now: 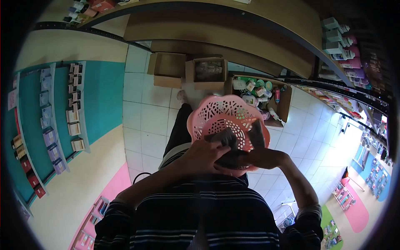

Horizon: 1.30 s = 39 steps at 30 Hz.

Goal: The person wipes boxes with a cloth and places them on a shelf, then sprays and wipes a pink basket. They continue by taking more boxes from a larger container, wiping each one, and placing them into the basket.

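A pink perforated plastic basket (214, 107) is right in front of my body. Over its near side both hands are on a dark grey, cloth-like item (227, 139). My left hand (208, 154) has its fingers closed on the left part of the item. My right hand (266, 157) is bent inward over the basket's right side, its fingers hidden behind or in the dark material. Part of the dark item stands up near the basket's right inner wall.
Beyond the basket, an open cardboard box (168, 81) sits beside another box (206, 85) with clear-wrapped things. A larger carton (284, 106) holds several bottles and tubs. Brown shelves (216, 37) span the top. Wall shelves (85, 106) with small boxes stand left.
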Tool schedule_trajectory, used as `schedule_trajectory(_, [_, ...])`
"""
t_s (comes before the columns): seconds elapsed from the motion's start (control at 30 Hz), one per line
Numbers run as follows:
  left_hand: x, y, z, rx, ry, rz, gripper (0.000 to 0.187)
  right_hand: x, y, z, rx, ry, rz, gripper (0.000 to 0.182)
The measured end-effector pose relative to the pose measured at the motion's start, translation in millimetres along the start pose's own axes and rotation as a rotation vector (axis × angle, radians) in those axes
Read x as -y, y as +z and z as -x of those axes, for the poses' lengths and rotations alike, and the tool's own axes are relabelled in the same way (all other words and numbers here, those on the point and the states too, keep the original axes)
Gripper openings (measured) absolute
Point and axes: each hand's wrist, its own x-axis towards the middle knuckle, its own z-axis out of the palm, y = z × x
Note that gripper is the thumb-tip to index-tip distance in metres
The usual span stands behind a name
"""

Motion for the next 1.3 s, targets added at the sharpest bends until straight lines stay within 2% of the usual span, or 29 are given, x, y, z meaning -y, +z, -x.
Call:
schedule_trajectory(0.03, [-1.8, 3.3, -2.0, -0.005, -0.001, -0.017, 0.060, 0.8, -3.4, 1.2, -0.043, -0.112, 0.086, 0.036])
schedule_trajectory(0.07, [-1.5, 6.9, -3.2, -0.009, -0.007, -0.017, 0.060, -1.7, -4.5, -3.0, 0.047, 0.052, 0.302, 0.036])
schedule_trajectory(0.1, [0.0, 10.8, -4.2, -0.005, 0.074, -0.030, 0.053, -5.1, -5.2, -8.8, 0.134, 0.217, 0.518, 0.036])
schedule_trajectory(0.13, [0.1, 13.6, -5.3, -0.002, 0.156, -0.041, 0.045, -14.5, -2.9, -20.4, 0.140, 0.202, 0.660, 0.037])
schedule_trajectory(0.17, [-1.4, 15.3, -6.9, -0.005, 0.153, -0.038, 0.045, -23.8, -1.5, -34.3, 0.112, 0.199, 0.714, 0.037])
schedule_trajectory(0.2, [-2.4, 16.2, -9.7, -0.023, 0.184, -0.022, 0.038, -33.3, -3.0, -51.0, 0.059, 0.176, 0.673, 0.038])
schedule_trajectory(0.23, [-3.6, 17.1, -12.4, -0.043, 0.215, -0.008, 0.030, -44.5, -3.7, -69.7, -0.002, 0.150, 0.598, 0.039])
schedule_trajectory(0.37, [-6.2, 23.7, -16.3, -0.107, 0.191, 0.034, 0.021, -63.4, -1.6, -118.3, -0.163, 0.066, 0.196, 0.042])
schedule_trajectory(0.47, [-11.2, 17.9, -7.1, -0.168, 0.137, 0.066, 0.021, -50.9, -4.4, -115.9, -0.125, 0.077, -0.093, 0.045])
schedule_trajectory(0.53, [-12.0, -1.0, -6.1, -0.202, 0.074, 0.217, 0.025, -42.1, -6.8, -107.0, -0.062, 0.110, -0.270, 0.047])
schedule_trajectory(0.6, [7.5, -0.6, -11.3, -0.647, -0.023, 0.094, 0.043, -35.9, -7.2, -103.3, -0.022, 0.138, -0.481, 0.049])
schedule_trajectory(0.63, [23.4, 3.5, -14.4, -0.798, -0.188, -0.071, 0.054, -31.4, -7.7, -101.1, -0.011, 0.152, -0.611, 0.050])
schedule_trajectory(0.7, [80.5, 33.6, -23.3, -0.907, -0.466, 0.010, 0.072, -19.6, -11.6, -96.0, -0.009, 0.164, -0.845, 0.052])
schedule_trajectory(0.77, [102.2, 40.7, -23.3, -0.864, -0.561, 0.251, 0.078, -6.7, -18.1, -88.9, -0.012, 0.164, -1.040, 0.055])
schedule_trajectory(0.8, [93.8, 28.8, -19.5, -0.829, -0.670, 0.748, 0.073, 0.0, -21.5, -83.2, -0.006, 0.163, -1.138, 0.056])
schedule_trajectory(0.87, [96.3, 26.5, -6.0, -0.741, -0.748, 1.240, 0.068, 12.9, -26.5, -70.0, 0.026, 0.169, -1.377, 0.058])
schedule_trajectory(0.93, [109.3, 39.2, 14.7, -0.520, 0.159, 0.696, 0.045, 26.7, -26.1, -54.1, 0.087, 0.203, -1.699, 0.060])
schedule_trajectory(0.97, [106.8, 43.8, 15.3, -0.523, 0.168, 0.688, 0.045, 33.3, -24.1, -48.1, 0.118, 0.238, -1.865, 0.061])
schedule_trajectory(1.0, [93.3, 39.9, 14.0, -0.591, 0.201, 0.865, 0.037, 41.3, -21.7, -43.4, 0.134, 0.276, -2.000, 0.062])
schedule_trajectory(1.03, [81.9, 26.9, 12.5, -0.572, 0.111, 0.942, 0.035, 48.6, -17.6, -39.7, 0.124, 0.294, -2.056, 0.064])
schedule_trajectory(1.07, [70.4, 14.0, 10.9, -0.557, 0.019, 1.023, 0.034, 55.4, -15.0, -38.3, 0.076, 0.296, -2.008, 0.065])
schedule_trajectory(1.1, [59.0, 1.2, 9.4, -0.546, -0.073, 1.104, 0.033, 63.8, -13.8, -40.4, -0.095, 0.187, -1.376, 0.063])
schedule_trajectory(1.13, [66.6, -4.7, -2.8, -0.447, -0.074, 1.467, 0.037, 72.1, -12.6, -42.5, -0.261, 0.223, -0.707, 0.061])
schedule_trajectory(1.17, [69.4, -9.2, -11.0, -0.327, -0.068, 1.823, 0.043, 75.7, -7.8, -53.1, -0.315, 0.119, -0.649, 0.062])
schedule_trajectory(1.2, [58.4, -15.6, -11.4, -0.329, -0.056, 1.813, 0.043, 76.5, -3.9, -64.6, -0.369, 0.014, -0.587, 0.062])
schedule_trajectory(1.23, [40.2, -25.2, -8.4, -0.514, -0.116, 1.703, 0.048, 72.8, -3.1, -73.9, -0.421, -0.090, -0.523, 0.063])
schedule_trajectory(1.27, [29.6, -31.1, -6.2, -0.693, -0.171, 1.584, 0.054, 53.9, -6.3, -88.3, -0.428, -0.096, -0.512, 0.063])
schedule_trajectory(1.3, [27.6, -31.0, -4.5, -0.697, -0.161, 1.580, 0.054, 25.1, -10.3, -107.8, -0.628, -0.232, -0.095, 0.058])
